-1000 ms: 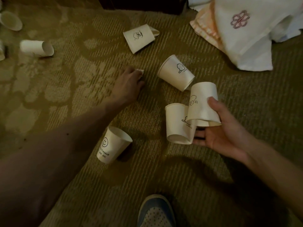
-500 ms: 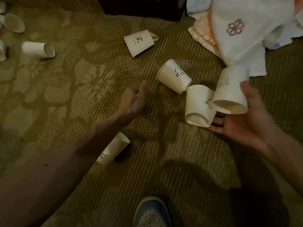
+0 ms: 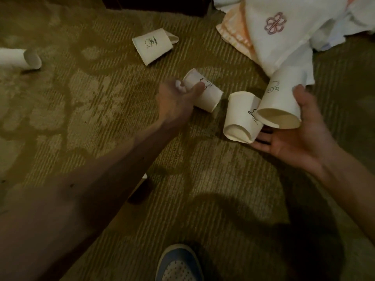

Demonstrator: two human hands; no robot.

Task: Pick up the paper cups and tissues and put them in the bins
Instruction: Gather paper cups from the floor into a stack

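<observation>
My left hand has thumb and fingers curled round a paper cup lying on its side on the carpet, mid-scene. Just to the right, my right hand clamps two more cups between thumb and fingers, mouths facing me. A flattened cup lies farther off, and a tipped cup at the far left.

- Olive carpet with a pale leafy pattern covers the floor
- Flattened paper cup lies near the top centre
- Side-lying cup at the left edge, mouth facing right
- Middle cup on its side at the centre
- White and orange cloth heaped at the upper right
- Blue shoe at the bottom edge
</observation>
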